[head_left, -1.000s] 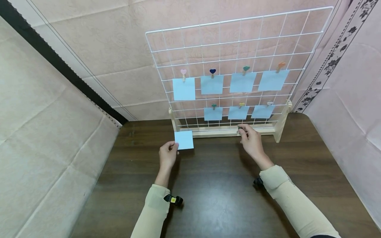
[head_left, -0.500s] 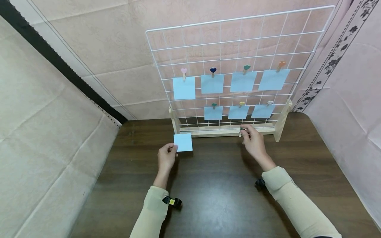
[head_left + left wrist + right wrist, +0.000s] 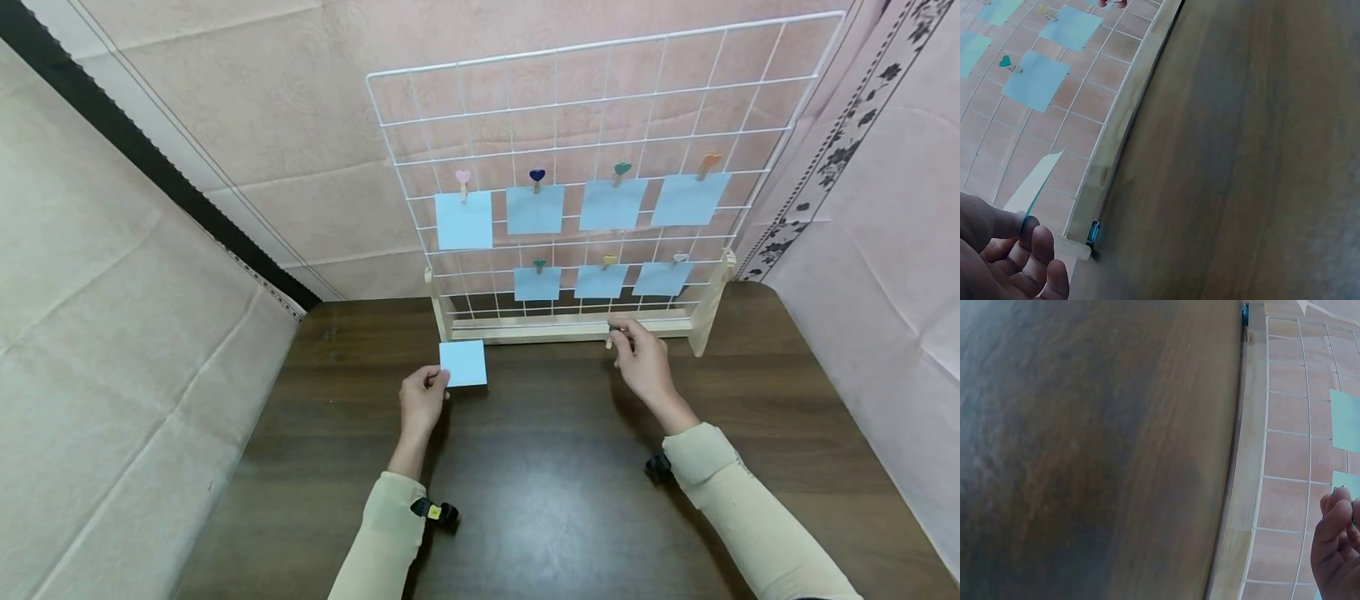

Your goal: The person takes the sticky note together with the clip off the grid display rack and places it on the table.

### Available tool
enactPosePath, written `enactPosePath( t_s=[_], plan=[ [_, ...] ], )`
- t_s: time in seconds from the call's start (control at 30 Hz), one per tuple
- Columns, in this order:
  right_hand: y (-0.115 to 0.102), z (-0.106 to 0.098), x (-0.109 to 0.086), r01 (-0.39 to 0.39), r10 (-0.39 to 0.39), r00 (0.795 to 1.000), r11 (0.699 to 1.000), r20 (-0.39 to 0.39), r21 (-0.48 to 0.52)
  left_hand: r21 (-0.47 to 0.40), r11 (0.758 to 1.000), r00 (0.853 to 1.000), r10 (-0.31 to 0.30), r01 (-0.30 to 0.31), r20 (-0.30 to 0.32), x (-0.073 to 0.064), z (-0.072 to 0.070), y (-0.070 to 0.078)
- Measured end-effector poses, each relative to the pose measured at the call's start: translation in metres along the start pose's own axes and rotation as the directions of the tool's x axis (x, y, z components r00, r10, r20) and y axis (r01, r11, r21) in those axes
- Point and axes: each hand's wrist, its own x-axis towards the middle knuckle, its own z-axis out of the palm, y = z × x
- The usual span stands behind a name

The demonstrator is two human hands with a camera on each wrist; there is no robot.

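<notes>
My left hand (image 3: 422, 400) pinches a light blue square paper (image 3: 462, 363) at its lower left corner, in front of the rack's left foot. In the left wrist view that paper (image 3: 1034, 182) appears nearly edge-on between thumb and fingers. With thumb and fingertips, my right hand (image 3: 642, 358) holds a small clothespin (image 3: 609, 339), mostly covered, near the rack's base bar. Behind both hands stands a white wire grid rack (image 3: 555, 107) on pale wooden feet. Heart-topped clothespins, such as a dark blue one (image 3: 537, 177), fasten several blue papers (image 3: 535, 212) to it in two rows.
The rack stands at the back of a dark brown wooden table (image 3: 525, 467). Pale cloth (image 3: 225, 125) hangs behind it and at both sides. The wooden base bar (image 3: 555, 335) runs low between the rack's feet.
My left hand has lowered slightly toward me with the blue paper. The right hand has shifted slightly to the right with the clothespin. Papers on the rack stay as they were.
</notes>
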Motion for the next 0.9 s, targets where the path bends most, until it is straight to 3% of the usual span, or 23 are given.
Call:
enactPosePath(
  t_s=[0.5, 0.9],
  plan=[
    [0.005, -0.008, -0.01, -0.054, 0.054, 0.998, 0.998, 0.021, -0.014, 0.011, 0.999, 0.999, -0.035, 0.035, 0.01, -0.009, 0.001, -0.007],
    [0.013, -0.015, -0.014, -0.071, 0.071, 0.997, 0.997, 0.032, -0.013, 0.014, 0.999, 0.999, -0.049, 0.048, 0.015, -0.007, -0.001, -0.014]
  ],
)
